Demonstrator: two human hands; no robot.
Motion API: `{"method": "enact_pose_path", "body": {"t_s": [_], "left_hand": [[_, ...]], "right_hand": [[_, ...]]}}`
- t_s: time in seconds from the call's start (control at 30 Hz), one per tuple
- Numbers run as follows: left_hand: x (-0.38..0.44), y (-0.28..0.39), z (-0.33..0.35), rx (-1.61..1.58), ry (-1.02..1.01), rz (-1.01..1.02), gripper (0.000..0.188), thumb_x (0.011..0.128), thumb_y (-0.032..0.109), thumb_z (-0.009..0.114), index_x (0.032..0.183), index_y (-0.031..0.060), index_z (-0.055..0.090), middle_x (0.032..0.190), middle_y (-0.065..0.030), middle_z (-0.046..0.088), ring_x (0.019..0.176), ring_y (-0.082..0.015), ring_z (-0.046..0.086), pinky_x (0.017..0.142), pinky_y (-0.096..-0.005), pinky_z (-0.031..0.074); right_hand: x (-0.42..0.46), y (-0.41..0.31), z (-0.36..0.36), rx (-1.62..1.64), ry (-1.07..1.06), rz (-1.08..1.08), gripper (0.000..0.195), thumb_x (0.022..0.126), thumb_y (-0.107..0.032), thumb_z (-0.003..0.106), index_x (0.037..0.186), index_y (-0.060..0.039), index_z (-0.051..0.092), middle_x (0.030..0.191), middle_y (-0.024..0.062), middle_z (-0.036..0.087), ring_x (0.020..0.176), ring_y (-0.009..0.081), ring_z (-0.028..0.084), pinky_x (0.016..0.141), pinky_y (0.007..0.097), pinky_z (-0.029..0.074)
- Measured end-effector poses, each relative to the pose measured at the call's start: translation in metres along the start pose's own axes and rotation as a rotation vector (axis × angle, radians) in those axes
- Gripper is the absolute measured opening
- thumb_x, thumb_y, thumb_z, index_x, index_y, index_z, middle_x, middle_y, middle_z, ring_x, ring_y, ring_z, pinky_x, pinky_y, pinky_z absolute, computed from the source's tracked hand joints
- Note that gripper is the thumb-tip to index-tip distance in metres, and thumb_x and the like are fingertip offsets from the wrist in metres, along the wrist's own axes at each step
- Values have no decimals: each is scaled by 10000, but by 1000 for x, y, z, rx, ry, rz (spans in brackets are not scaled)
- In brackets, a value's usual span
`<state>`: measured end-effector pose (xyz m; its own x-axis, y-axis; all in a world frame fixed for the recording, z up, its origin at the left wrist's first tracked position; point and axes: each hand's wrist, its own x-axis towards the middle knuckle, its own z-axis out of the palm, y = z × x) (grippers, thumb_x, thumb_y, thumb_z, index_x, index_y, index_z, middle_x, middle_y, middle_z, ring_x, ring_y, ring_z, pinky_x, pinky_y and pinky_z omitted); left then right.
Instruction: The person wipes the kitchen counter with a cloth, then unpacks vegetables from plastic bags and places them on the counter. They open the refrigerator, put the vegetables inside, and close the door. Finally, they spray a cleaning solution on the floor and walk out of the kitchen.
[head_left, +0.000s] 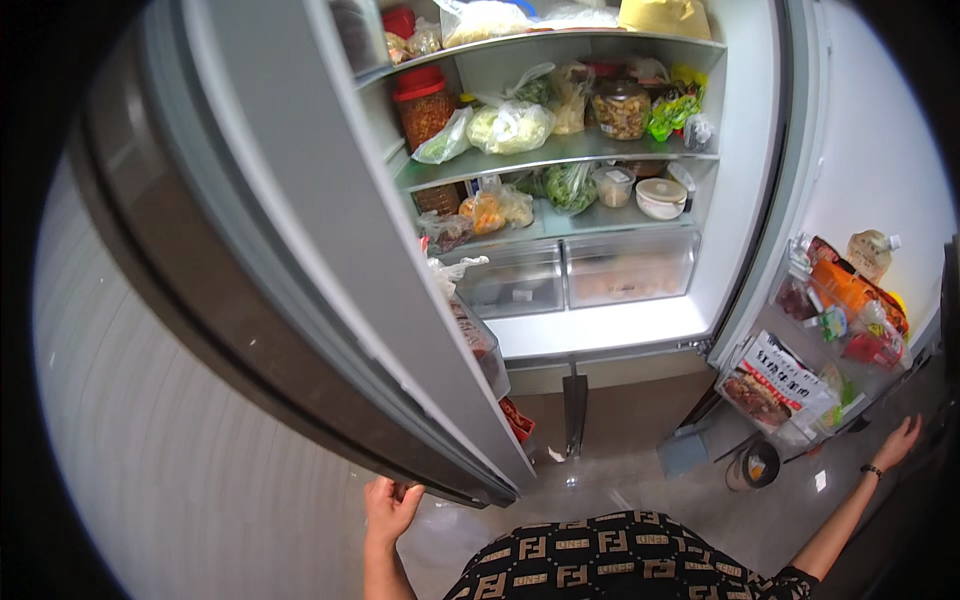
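The fingers of my left hand curl over the lower edge of the left refrigerator door, with the thumb against it. That door stands ajar, its brown outer face towards the left. Over at the far right, my right hand reaches out beside the open right refrigerator door with fingers extended and nothing visible in it. Whether its fingertips touch the door's dark edge I cannot tell. Between the doors is the lit fridge compartment, where a bag of pale vegetables lies on the middle glass shelf.
A red-lidded jar, a jar of brown pieces and a lidded bowl stand on the shelves. Clear drawers sit below. Packaged food fills the right door's bins. A small bin stands on the floor.
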<state>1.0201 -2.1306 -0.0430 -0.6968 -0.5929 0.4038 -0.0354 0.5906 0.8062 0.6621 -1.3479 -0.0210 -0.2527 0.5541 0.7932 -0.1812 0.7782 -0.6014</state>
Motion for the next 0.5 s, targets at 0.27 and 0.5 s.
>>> {"method": "enact_pose_path", "body": {"t_s": [0.27, 0.5], "left_hand": [[34, 27, 89, -15, 89, -82, 247, 730, 125, 682, 668, 70, 449, 479, 37, 383, 444, -33, 330, 415, -206, 273], [81, 48, 154, 18, 30, -35, 190, 772, 216, 638, 760, 72, 514, 642, -10, 542, 429, -93, 407, 455, -253, 357]], "right_hand": [[-43, 81, 76, 610, -477, 657, 545, 927, -381, 380, 1257, 52, 398, 1296, 135, 422, 1170, 206, 414, 973, 283, 298], [-59, 19, 55, 433, -540, 627, 607, 907, -443, 393, 1305, 12, 347, 1344, 82, 369, 1208, 186, 362, 976, 280, 279]]}}
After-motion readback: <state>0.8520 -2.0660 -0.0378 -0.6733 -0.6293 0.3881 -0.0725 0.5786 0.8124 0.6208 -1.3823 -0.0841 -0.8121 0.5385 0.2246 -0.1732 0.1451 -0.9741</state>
